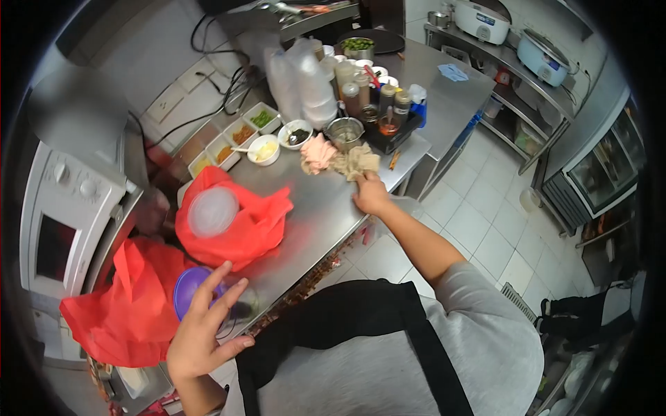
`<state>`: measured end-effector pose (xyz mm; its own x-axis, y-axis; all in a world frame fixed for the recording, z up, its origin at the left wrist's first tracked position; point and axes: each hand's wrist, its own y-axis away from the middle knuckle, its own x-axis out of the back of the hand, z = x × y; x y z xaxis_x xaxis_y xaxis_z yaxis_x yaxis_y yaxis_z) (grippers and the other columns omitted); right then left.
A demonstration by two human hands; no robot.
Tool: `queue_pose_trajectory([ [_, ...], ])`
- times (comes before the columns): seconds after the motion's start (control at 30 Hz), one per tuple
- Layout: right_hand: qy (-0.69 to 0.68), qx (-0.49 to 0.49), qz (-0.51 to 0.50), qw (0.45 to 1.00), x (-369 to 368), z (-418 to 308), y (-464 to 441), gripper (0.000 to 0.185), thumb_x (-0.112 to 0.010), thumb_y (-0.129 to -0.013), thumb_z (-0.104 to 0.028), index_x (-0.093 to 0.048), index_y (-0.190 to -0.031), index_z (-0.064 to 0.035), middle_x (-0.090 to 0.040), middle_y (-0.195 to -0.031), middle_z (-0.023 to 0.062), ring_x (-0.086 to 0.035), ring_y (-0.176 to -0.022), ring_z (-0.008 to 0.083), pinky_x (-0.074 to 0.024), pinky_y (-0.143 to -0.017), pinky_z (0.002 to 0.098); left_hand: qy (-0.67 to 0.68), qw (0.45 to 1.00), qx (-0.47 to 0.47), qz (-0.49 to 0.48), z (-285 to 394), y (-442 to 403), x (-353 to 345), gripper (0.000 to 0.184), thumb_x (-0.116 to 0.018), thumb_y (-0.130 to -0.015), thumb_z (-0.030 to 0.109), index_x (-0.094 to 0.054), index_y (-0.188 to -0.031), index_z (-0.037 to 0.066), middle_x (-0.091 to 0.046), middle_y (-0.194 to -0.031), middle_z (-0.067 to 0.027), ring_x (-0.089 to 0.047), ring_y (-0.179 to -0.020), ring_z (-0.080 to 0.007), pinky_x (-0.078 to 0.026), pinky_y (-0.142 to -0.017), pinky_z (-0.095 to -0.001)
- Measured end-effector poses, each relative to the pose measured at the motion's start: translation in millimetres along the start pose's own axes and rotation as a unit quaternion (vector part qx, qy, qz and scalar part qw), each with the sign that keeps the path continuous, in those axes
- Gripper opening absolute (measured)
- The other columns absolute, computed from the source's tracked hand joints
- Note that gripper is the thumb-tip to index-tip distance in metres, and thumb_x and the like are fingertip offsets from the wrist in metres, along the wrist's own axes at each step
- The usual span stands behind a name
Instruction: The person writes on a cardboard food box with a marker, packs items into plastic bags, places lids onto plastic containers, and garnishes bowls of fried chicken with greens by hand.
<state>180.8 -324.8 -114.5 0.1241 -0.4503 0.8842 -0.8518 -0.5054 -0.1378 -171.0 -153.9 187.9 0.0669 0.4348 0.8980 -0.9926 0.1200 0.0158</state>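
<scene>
My right hand (372, 194) reaches out over the steel counter and grips the edge of a crumpled beige cloth (357, 162). Against that cloth lies a pinkish one (318, 154). Fingers spread, my left hand (202, 336) is raised at the counter's near left, in front of a purple round lid or container (189, 290); whether they touch I cannot tell. Two red bags stand there: one (132, 305) beside the purple thing, the other (260, 222) farther back with a clear round plastic container (214, 211) on it.
White tubs of chopped ingredients (261, 118) and small bowls (263, 150) line the wall side. Sauce bottles (387, 100) crowd a black tray beside a metal pot (345, 132) and stacked plastic containers (319, 104). A white microwave (73, 222) is at left. Another person (590, 312) appears at right.
</scene>
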Motion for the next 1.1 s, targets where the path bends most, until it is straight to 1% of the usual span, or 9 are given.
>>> queue_pose_trajectory([
  [0.1,-0.005,0.021,0.030,0.999,5.7,19.6,-18.8,0.047,-0.067,-0.073,-0.020,-0.053,-0.116,-0.0054,-0.050,-0.118,0.0206,-0.048,-0.112,0.0372,-0.0410,-0.094,0.0423,0.044,0.999,0.006,0.003,21.3,-23.9,-19.6,0.077,-0.077,-0.066,0.033,-0.046,-0.131,0.004,-0.031,-0.140,-0.0241,-0.040,-0.123,-0.0396,-0.036,-0.097,-0.0411],
  [0.27,-0.127,0.181,0.130,0.967,7.0,66.3,-10.1,0.038,-0.067,-0.069,-0.011,-0.058,-0.106,-0.0073,-0.052,-0.115,0.0153,-0.049,-0.108,0.0348,-0.0402,-0.092,0.0423,0.087,0.995,0.031,0.039,44.1,-38.6,-48.5,0.078,-0.077,-0.066,0.026,-0.044,-0.133,0.003,-0.031,-0.141,-0.0219,-0.045,-0.117,-0.0354,-0.039,-0.093,-0.0396],
  [0.4,-0.100,0.159,0.202,0.961,31.6,89.6,4.1,0.032,-0.066,-0.067,-0.007,-0.061,-0.098,-0.0056,-0.055,-0.110,0.0150,-0.051,-0.105,0.0343,-0.0418,-0.090,0.0410,0.143,0.980,0.115,0.071,60.4,-32.9,-63.6,0.076,-0.075,-0.071,0.024,-0.041,-0.136,0.004,-0.032,-0.140,-0.0208,-0.047,-0.114,-0.0315,-0.042,-0.089,-0.0357],
  [0.43,-0.093,0.159,0.207,0.961,31.4,98.6,1.4,0.030,-0.067,-0.067,-0.008,-0.061,-0.096,-0.0048,-0.055,-0.109,0.0160,-0.053,-0.102,0.0340,-0.0430,-0.087,0.0423,0.134,0.981,0.108,0.092,60.1,-31.9,-69.3,0.072,-0.073,-0.075,0.025,-0.040,-0.136,0.004,-0.034,-0.139,-0.0206,-0.046,-0.116,-0.0326,-0.043,-0.089,-0.0359],
  [0.53,-0.111,0.188,0.167,0.961,35.3,114.1,-9.4,0.029,-0.067,-0.069,-0.005,-0.061,-0.097,-0.0008,-0.056,-0.108,0.0208,-0.055,-0.099,0.0386,-0.0443,-0.086,0.0434,0.166,0.971,0.137,0.105,71.0,-34.9,-79.3,0.068,-0.067,-0.080,0.029,-0.039,-0.135,0.000,-0.037,-0.138,-0.0201,-0.042,-0.123,-0.0336,-0.034,-0.101,-0.0392],
  [0.6,-0.113,0.197,0.172,0.959,30.9,120.3,-13.9,0.030,-0.067,-0.071,-0.008,-0.062,-0.100,-0.0020,-0.054,-0.113,0.0202,-0.052,-0.104,0.0377,-0.0425,-0.089,0.0424,0.109,0.982,0.095,0.122,70.0,-38.6,-86.2,0.065,-0.065,-0.083,0.028,-0.037,-0.136,0.002,-0.040,-0.136,-0.0178,-0.042,-0.122,-0.0328,-0.035,-0.100,-0.0394],
  [0.73,-0.138,0.173,0.212,0.952,9.9,138.8,-33.8,0.034,-0.064,-0.077,-0.012,-0.060,-0.109,-0.0027,-0.049,-0.117,0.0208,-0.049,-0.107,0.0365,-0.0397,-0.092,0.0420,0.088,0.984,0.075,0.139,78.8,-40.5,-94.2,0.066,-0.064,-0.084,0.026,-0.034,-0.138,0.002,-0.043,-0.133,-0.0170,-0.042,-0.122,-0.0331,-0.035,-0.100,-0.0400],
  [0.83,-0.064,0.174,0.206,0.961,-1.6,146.5,-41.1,0.038,-0.063,-0.078,-0.017,-0.059,-0.113,-0.0027,-0.049,-0.116,0.0220,-0.049,-0.107,0.0376,-0.0400,-0.091,0.0436,0.110,0.982,0.077,0.136,78.1,-39.9,-103.4,0.065,-0.063,-0.084,0.024,-0.033,-0.138,0.003,-0.045,-0.131,-0.0163,-0.043,-0.120,-0.0333,-0.036,-0.100,-0.0399],
  [1.1,-0.098,0.138,0.189,0.967,2.8,140.6,-32.4,0.028,-0.060,-0.079,-0.013,-0.061,-0.102,0.0024,-0.049,-0.114,0.0211,-0.050,-0.105,0.0371,-0.0405,-0.089,0.0440,0.128,0.976,0.118,0.131,83.0,-37.7,-109.4,0.066,-0.063,-0.084,0.023,-0.032,-0.140,0.007,-0.045,-0.131,-0.0152,-0.045,-0.118,-0.0322,-0.038,-0.098,-0.0393],
])
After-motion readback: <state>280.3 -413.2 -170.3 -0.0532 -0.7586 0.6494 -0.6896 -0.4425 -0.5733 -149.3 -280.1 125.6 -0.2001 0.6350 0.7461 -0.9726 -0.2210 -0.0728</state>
